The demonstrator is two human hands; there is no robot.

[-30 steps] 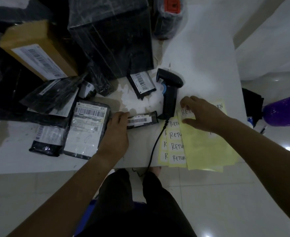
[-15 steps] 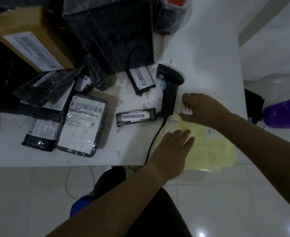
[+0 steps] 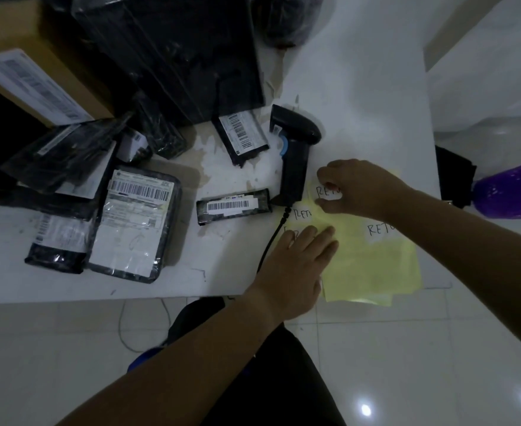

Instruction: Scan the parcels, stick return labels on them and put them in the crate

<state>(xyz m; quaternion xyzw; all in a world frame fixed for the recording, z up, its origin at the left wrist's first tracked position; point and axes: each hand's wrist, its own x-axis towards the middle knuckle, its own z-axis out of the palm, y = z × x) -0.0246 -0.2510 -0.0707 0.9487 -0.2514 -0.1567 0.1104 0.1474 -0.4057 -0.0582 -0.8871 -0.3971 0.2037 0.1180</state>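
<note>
At the near edge of the white bench [image 3: 360, 87], the left hand [image 3: 296, 265] is lying palm down on the left side of a yellow backing sheet [image 3: 373, 265], its fingers [image 3: 311, 238] straight and spread, pressing the sheet flat and grasping nothing. The sheet is hanging slightly over the bench edge, and white stickers with handwritten "RETU" lettering are showing on it, one [image 3: 379, 230] just beside the right forearm and another [image 3: 302, 213] just past the left fingertips. A little farther in, the right hand [image 3: 360, 189] is reaching across the sheet with its fingers [image 3: 329, 173] curled, pinching the right edge of a return label [image 3: 326, 192] between thumb and fingertips at the sheet's upper left corner. To the left of that label, a small black parcel [image 3: 233, 206] with a white barcode strip is lying flat on the bench, one end touching the base of the black scanner [image 3: 296, 155], whose cable [image 3: 271, 241] is running off the near edge. Farther left, a larger flat parcel [image 3: 136, 222] is lying label up, overlapping another dark parcel [image 3: 56, 241]. Beyond the scanner, a second small parcel [image 3: 242, 136] is lying tilted. At the back, a big black wrapped box [image 3: 173, 50] and a cardboard box [image 3: 28, 66] are standing among more dark bags. Off the bench to the right, a purple mesh basket [image 3: 514, 192] is sitting on the floor.
</note>
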